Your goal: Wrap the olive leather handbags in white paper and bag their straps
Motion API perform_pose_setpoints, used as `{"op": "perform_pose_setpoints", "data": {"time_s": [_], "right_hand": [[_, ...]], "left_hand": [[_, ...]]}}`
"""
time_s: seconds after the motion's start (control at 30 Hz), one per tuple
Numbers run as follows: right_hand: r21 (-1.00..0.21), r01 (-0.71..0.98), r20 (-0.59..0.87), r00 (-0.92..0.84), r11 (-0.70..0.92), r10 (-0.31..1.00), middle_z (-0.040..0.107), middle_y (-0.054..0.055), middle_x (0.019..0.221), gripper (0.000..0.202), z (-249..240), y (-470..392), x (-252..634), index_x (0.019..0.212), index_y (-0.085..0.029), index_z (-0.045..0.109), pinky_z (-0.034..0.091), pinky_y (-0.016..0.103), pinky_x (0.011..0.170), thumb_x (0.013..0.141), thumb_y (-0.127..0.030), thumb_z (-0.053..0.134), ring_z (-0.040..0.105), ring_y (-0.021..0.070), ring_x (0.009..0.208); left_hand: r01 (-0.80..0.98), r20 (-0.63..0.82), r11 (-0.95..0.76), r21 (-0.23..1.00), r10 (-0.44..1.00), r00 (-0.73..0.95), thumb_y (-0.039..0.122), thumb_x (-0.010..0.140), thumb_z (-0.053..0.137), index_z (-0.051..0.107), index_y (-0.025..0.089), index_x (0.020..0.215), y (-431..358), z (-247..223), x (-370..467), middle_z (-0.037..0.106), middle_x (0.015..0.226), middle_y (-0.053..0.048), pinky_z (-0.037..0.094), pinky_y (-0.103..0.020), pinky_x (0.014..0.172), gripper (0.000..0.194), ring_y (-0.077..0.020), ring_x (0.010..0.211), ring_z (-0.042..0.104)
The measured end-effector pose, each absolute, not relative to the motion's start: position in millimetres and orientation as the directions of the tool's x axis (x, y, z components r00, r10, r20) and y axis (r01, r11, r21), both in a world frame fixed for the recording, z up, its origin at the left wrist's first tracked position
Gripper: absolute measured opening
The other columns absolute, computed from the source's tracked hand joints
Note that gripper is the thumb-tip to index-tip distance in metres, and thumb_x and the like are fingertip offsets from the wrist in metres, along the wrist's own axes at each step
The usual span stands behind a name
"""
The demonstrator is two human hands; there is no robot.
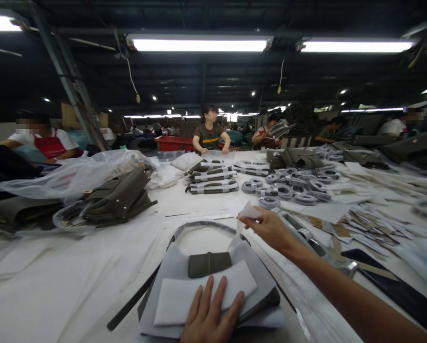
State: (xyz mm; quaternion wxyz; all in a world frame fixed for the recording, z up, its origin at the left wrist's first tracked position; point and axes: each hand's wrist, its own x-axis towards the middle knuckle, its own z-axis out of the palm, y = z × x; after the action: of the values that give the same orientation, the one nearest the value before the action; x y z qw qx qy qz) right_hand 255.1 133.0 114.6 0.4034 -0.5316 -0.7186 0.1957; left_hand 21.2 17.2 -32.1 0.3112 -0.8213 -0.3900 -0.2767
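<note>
In the head view, a handbag [269,300] lies in front of me, mostly covered by pale tissue paper [179,267]. Its wrapped handle [195,225] arches away from me, and an olive flap tab [209,265] shows through the wrapping. Across the bag rests a folded white foam sheet [173,300]. My left hand [213,314] presses flat on that sheet with fingers spread. Above the bag's upper right corner, my right hand [266,226] pinches a thin translucent white strip [249,212]; its lower end reaches down to the wrapping by the handle.
Olive bags [116,200] and plastic film [74,174] lie at left. Wrapped straps [213,186] and coiled straps [299,183] lie beyond. A tape dispenser [306,236], a dark flat panel [395,281] and paper strips [373,228] are at right. A person [210,133] stands across the table.
</note>
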Motion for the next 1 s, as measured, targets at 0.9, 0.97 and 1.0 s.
{"op": "perform_pose_setpoints", "data": {"time_s": [0.9, 0.97, 1.0], "right_hand": [[-0.613, 0.549, 0.194, -0.593, 0.569, 0.781, 0.074, 0.004, 0.105, 0.026, 105, 107, 268, 0.093, -0.023, 0.068, 0.05, 0.036, 0.096, 0.079, -0.006, 0.054, 0.068, 0.0202, 0.102], [-0.607, 0.562, 0.172, -0.597, 0.562, 0.783, 0.074, 0.002, 0.1, 0.039, 102, 103, 266, 0.11, -0.023, 0.067, 0.051, 0.034, 0.094, 0.078, -0.005, 0.054, 0.068, 0.0188, 0.097], [-0.588, 0.569, 0.161, -0.615, 0.576, 0.772, 0.074, 0.002, 0.1, 0.046, 101, 101, 265, 0.118, -0.023, 0.065, 0.051, 0.034, 0.094, 0.077, -0.005, 0.055, 0.068, 0.0188, 0.097]], "left_hand": [[0.83, 0.674, -0.525, -0.191, 0.545, 0.499, 0.031, 0.1, 0.049, 0.039, 0.041, 0.148, 12, -34, 25, 0.049, 0.149, -0.002, 0.045, -0.044, 0.105, 0.051, -0.0309, 0.135, 0.047], [0.834, 0.666, -0.521, -0.182, 0.558, 0.495, 0.03, 0.099, 0.051, 0.038, 0.041, 0.149, 11, -31, 25, 0.048, 0.15, -0.003, 0.046, -0.045, 0.105, 0.052, -0.031, 0.136, 0.046], [0.832, 0.663, -0.524, -0.183, 0.559, 0.498, 0.03, 0.099, 0.051, 0.038, 0.04, 0.149, 11, -29, 25, 0.047, 0.151, -0.003, 0.046, -0.045, 0.106, 0.052, -0.0309, 0.136, 0.046]]}}
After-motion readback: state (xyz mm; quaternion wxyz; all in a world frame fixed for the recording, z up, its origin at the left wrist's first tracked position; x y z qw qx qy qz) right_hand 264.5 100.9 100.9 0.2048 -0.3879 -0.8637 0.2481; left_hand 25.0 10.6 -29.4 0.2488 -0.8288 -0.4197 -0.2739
